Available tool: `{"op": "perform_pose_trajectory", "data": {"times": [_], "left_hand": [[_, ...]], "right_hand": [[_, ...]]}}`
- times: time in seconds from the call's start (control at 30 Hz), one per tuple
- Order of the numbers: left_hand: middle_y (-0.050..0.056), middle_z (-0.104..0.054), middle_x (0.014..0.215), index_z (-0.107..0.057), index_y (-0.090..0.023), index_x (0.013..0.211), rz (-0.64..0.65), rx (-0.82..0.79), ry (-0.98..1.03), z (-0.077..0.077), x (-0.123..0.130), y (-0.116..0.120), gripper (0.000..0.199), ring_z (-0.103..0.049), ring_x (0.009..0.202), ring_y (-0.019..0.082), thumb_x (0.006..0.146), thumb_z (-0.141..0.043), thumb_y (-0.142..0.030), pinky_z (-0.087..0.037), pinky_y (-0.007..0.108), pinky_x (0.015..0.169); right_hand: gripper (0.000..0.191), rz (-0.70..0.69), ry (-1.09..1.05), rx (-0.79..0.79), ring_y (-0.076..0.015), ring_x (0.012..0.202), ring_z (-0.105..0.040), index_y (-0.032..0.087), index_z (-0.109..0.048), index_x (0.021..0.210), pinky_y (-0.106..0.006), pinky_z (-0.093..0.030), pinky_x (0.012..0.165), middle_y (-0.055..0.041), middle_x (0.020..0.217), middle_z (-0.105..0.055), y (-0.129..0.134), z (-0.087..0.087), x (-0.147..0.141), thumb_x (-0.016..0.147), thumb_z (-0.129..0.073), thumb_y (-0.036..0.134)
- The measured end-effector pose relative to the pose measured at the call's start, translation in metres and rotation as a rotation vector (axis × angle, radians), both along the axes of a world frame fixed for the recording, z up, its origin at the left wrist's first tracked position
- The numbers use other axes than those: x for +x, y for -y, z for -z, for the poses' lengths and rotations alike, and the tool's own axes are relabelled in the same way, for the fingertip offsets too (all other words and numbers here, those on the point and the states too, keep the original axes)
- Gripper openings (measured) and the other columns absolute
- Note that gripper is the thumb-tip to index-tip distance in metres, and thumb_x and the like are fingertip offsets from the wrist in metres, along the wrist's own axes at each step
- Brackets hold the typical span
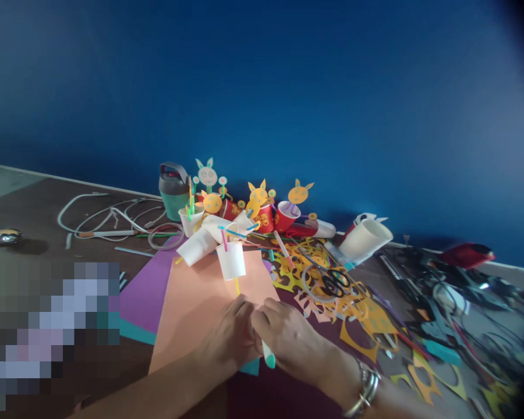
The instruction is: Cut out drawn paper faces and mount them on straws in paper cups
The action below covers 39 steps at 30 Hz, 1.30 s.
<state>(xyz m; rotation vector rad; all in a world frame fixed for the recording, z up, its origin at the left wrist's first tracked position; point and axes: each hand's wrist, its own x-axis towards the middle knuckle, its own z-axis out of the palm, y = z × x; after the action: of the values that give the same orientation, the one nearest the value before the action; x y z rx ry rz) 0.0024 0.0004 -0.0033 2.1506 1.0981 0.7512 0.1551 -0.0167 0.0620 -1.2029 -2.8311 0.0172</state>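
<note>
My left hand (233, 329) and my right hand (288, 334) meet over an orange paper sheet (192, 314), fingers curled and touching. Out of the bottom of my right fist sticks a white marker (268, 352) with a teal end. My left fingers are closed too, but what lies in them is hidden. Just beyond my hands stands a white paper cup (232, 261) with coloured straws in its top and a yellow straw (237, 286) below it. A teal piece of paper (250, 366) shows beneath my hands.
White cups (196, 247) lie behind. Red cups (264, 218) with orange animal-face cutouts (300, 194) stand near the blue wall (262, 87). To the right are yellow paper scraps (297, 270), scissors (336, 281) and cables. A purple sheet (142, 294) and flask (174, 195) are left.
</note>
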Motion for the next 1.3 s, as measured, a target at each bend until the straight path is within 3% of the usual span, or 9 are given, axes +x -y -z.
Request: {"op": "perform_pose_trajectory", "data": {"times": [0.13, 0.33, 0.47, 0.7, 0.97, 1.13, 1.3], "left_hand": [[0.001, -0.049, 0.081, -0.047, -0.02, 0.074, 0.031, -0.008, 0.026, 0.001, -0.001, 0.0, 0.022, -0.05, 0.073, 0.017, 0.06, -0.061, -0.012, -0.041, 0.028, 0.064], [0.001, -0.052, 0.087, -0.054, -0.022, 0.085, -0.007, 0.024, -0.115, -0.013, -0.007, 0.001, 0.027, -0.05, 0.081, 0.02, 0.062, -0.069, -0.022, -0.039, 0.031, 0.07], [0.001, -0.053, 0.089, -0.056, -0.022, 0.087, -0.026, 0.016, -0.184, -0.017, -0.008, 0.002, 0.025, -0.051, 0.085, 0.021, 0.065, -0.068, -0.027, -0.038, 0.032, 0.073], [0.002, -0.054, 0.092, -0.056, -0.022, 0.091, -0.016, -0.005, -0.222, -0.019, -0.01, 0.001, 0.029, -0.052, 0.088, 0.022, 0.065, -0.069, -0.028, -0.036, 0.033, 0.076], [0.002, -0.055, 0.093, -0.059, -0.023, 0.097, -0.046, -0.053, -0.201, -0.02, -0.009, 0.002, 0.036, -0.053, 0.088, 0.022, 0.063, -0.069, -0.025, -0.035, 0.034, 0.077], [0.001, -0.055, 0.096, -0.059, -0.026, 0.101, -0.049, -0.085, -0.212, -0.022, -0.009, 0.001, 0.043, -0.054, 0.09, 0.022, 0.06, -0.073, -0.027, -0.035, 0.034, 0.08], [0.0, -0.055, 0.094, -0.06, -0.025, 0.097, -0.047, -0.079, -0.222, -0.024, -0.008, 0.001, 0.041, -0.055, 0.088, 0.022, 0.059, -0.075, -0.03, -0.035, 0.034, 0.078]], "right_hand": [[0.017, 0.088, 0.074, -0.102, -0.0193, 0.075, -0.052, 0.018, -0.05, 0.086, -0.028, -0.036, 0.058, -0.0069, 0.083, -0.061, -0.004, -0.016, -0.011, 0.073, -0.057, 0.009], [0.016, 0.278, 0.043, -0.245, -0.0218, 0.073, -0.061, 0.015, -0.057, 0.091, -0.028, -0.038, 0.057, -0.01, 0.08, -0.066, -0.014, -0.028, -0.021, 0.076, -0.058, 0.019], [0.008, 0.374, -0.109, -0.235, -0.02, 0.06, -0.059, 0.016, -0.06, 0.074, -0.027, -0.032, 0.05, -0.0093, 0.068, -0.066, -0.024, -0.018, -0.017, 0.068, -0.057, 0.011], [0.014, 0.378, -0.382, -0.347, -0.0083, 0.044, -0.037, 0.019, -0.045, 0.052, -0.022, -0.024, 0.043, 0.0039, 0.046, -0.048, -0.037, -0.001, -0.004, 0.061, -0.051, 0.01], [0.019, 0.53, -0.566, -0.394, -0.0077, 0.048, -0.031, 0.019, -0.039, 0.053, -0.021, -0.022, 0.045, 0.0077, 0.048, -0.033, -0.027, 0.006, 0.005, 0.065, -0.052, 0.012], [0.021, 0.466, -0.761, -0.409, -0.0078, 0.051, -0.035, 0.02, -0.038, 0.061, -0.02, -0.026, 0.046, 0.0079, 0.054, -0.035, -0.012, 0.019, 0.013, 0.079, -0.049, 0.019], [0.02, 0.394, -0.783, -0.355, -0.0085, 0.052, -0.041, 0.02, -0.041, 0.065, -0.02, -0.031, 0.049, 0.0065, 0.057, -0.042, -0.004, 0.026, 0.016, 0.084, -0.048, 0.022]]}}
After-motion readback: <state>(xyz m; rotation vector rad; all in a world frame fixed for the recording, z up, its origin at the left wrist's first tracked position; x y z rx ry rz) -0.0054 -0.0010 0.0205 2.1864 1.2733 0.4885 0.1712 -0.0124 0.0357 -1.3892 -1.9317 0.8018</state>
